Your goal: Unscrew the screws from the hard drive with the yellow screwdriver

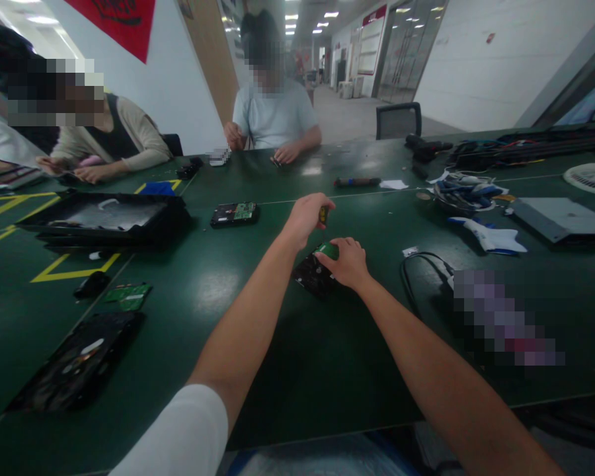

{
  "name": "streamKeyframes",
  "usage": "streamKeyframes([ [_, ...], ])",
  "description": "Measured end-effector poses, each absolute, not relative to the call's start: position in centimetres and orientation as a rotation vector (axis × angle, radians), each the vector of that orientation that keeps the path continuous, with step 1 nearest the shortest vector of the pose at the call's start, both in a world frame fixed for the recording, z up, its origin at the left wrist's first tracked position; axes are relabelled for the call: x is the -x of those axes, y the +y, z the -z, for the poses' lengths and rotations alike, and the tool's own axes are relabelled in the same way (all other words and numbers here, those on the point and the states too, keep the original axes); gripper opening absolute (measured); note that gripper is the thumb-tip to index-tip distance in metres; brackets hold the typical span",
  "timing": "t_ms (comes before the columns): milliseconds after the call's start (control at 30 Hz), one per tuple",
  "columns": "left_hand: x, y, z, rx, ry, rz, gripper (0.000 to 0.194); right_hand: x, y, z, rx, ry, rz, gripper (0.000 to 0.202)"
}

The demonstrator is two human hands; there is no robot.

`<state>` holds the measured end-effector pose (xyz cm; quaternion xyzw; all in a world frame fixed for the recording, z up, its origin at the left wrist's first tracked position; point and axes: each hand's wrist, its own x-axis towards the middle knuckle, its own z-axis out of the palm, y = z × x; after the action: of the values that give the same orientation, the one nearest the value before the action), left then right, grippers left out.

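Observation:
A black hard drive (pixel 313 272) with a green circuit board (pixel 328 250) at its far end lies on the dark green table (pixel 258 291), in front of me. My left hand (pixel 308 217) is closed round the yellow and black handle of a screwdriver (pixel 323 215), whose shaft points down at the board. Thumb and fingers of my right hand (pixel 348 262) grip the drive's right side by the board. The screwdriver's tip is too small to make out.
Black trays (pixel 109 221) stand at the left, beyond a loose circuit board (pixel 129 295) and a black casing (pixel 79 360). A second drive (pixel 235 214) lies ahead. At the right are a cable (pixel 406 284), a metal box (pixel 562 219) and wires. Two people sit opposite.

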<state>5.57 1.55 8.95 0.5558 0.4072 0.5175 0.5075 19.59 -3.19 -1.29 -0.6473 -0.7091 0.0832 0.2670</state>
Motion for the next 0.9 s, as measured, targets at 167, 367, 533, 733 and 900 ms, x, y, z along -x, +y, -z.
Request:
streamKeyframes([
  [167,-5.58,1.31,-9.05,-1.252,0.913,-1.174,0.020,-19.59,-3.18,1.31,1.754,-1.908,-0.216,0.057],
  [367,-5.76,1.36,-8.97,-1.235,0.905,-1.186,0.017,-19.59,-3.21,1.19,1.758,-1.913,-0.217,0.057],
  [533,-5.57,1.33,-8.96,-1.324,0.937,-1.184,0.021,-19.64,-3.28,1.12,1.752,-1.918,-0.227,0.057],
  [733,-5.79,1.12,-8.98,-1.203,0.900,-1.156,0.019,-19.60,-3.38,0.95,1.754,-1.917,-0.227,0.056],
  [900,-5.69,0.99,-9.12,-1.319,0.920,-1.204,0.016,-19.53,-3.39,0.82,1.759,-1.917,-0.223,0.055],
])
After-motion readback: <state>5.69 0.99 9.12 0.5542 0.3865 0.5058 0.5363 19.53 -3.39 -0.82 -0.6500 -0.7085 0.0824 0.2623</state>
